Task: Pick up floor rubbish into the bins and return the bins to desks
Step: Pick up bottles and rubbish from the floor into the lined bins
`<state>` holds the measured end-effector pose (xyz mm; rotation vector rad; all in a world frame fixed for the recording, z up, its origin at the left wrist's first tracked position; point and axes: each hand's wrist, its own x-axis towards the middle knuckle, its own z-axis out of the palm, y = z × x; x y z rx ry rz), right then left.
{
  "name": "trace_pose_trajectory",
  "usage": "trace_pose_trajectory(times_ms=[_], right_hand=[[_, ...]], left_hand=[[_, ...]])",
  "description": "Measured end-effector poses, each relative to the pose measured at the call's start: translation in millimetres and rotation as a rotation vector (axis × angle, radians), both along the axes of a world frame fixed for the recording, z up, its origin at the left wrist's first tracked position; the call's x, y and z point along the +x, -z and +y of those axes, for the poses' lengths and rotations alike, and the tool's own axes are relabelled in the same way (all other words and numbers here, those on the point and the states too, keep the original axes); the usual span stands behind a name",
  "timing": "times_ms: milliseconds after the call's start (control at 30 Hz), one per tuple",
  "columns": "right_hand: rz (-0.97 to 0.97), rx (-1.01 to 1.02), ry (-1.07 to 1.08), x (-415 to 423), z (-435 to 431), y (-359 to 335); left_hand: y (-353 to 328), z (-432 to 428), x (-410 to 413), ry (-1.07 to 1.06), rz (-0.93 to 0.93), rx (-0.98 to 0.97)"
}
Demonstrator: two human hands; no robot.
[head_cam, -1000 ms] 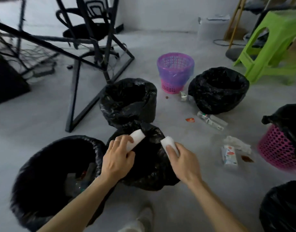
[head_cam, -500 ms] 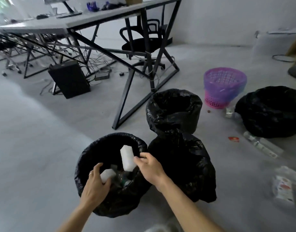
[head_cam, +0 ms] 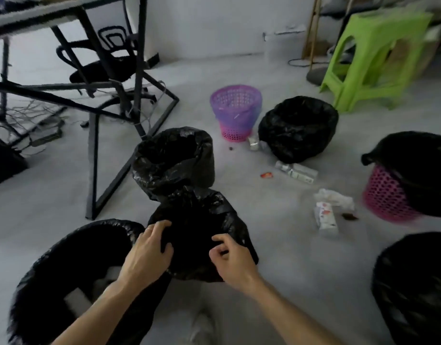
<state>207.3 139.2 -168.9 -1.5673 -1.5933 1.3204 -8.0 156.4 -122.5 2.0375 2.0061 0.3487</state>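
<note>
Grip: we hold the black bag [head_cam: 202,212] with left hand [head_cam: 147,255] and right hand [head_cam: 235,262], fingers curled into plastic | why: probably to open its mouth

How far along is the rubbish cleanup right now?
Done: white pieces lie in the near-left bin. In hand: left hand and right hand grip the middle black bag. Left: bottle, carton, tissue and red wrapper on the floor; no bin is under the desk.
</note>
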Motion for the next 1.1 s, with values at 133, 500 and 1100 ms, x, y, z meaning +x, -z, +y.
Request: trace_pose_trajectory(times_ms=[133, 500, 1100], right_hand=[[-0.142, 0.026, 0.158, 79, -7, 6], [-0.49, -0.185, 0.537, 213, 21, 55], [-0.778, -0.493, 0.536, 321, 79, 37]], left_hand=[[-8, 43, 95, 0.295, -0.02, -0.016], [34, 115, 242, 0.656, -0.015, -0.225], [108, 221, 354, 0.788, 0.07, -0.475]])
